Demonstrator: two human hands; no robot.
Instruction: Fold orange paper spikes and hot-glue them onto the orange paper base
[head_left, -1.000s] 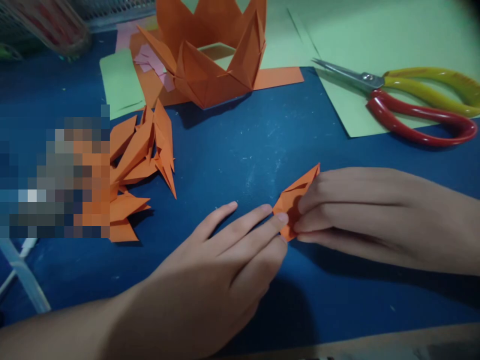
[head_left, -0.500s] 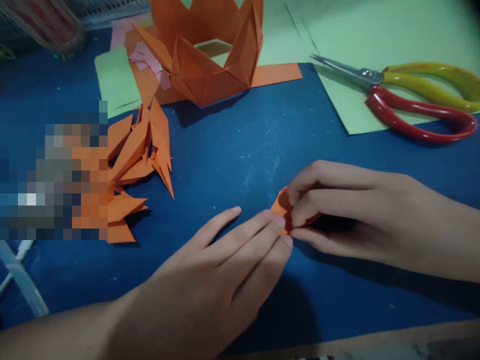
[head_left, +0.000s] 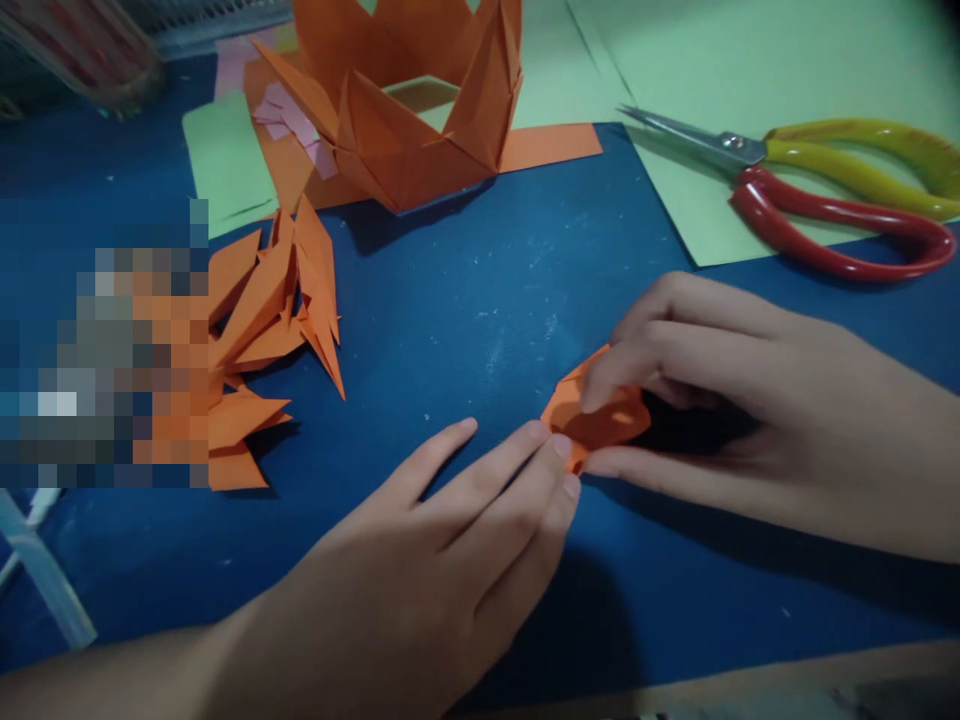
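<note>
A small folded piece of orange paper (head_left: 616,418) lies on the blue tabletop between my hands, partly covered by fingers. My left hand (head_left: 457,540) is stretched out nearly flat, its fingertips resting on the paper's lower left corner. My right hand (head_left: 739,400) is curled around the paper from the right. Its index fingertip touches the upper face and its thumb lies along the lower edge. To the left is a cluster of pointed orange folded paper pieces (head_left: 262,300), partly hidden by a pixelated patch.
An orange folded-paper ring with points (head_left: 420,165) stands at the back. Scissors (head_left: 750,160) with yellow and red handles lie on green paper sheets (head_left: 697,215) at the back right. Green scrap paper (head_left: 229,160), pink scraps (head_left: 289,120) and a clear container (head_left: 90,50) are at back left.
My right hand has lifted and spread slightly up and to the right, so more of the orange paper shows. My left hand has stayed nearly in place on its corner.
</note>
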